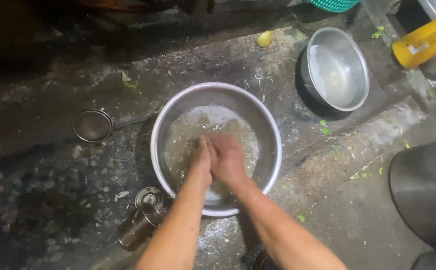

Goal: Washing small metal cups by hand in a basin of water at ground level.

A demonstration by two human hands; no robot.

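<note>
The left hand (pixel 201 159) and right hand (pixel 227 159) press together, fingers closed, in cloudy water inside the steel basin (pixel 164 125) on the floor (pixel 53 90); whether they grip anything cannot be told.

empty steel bowl (pixel 339 70), yellow canister (pixel 426 40)
</note>
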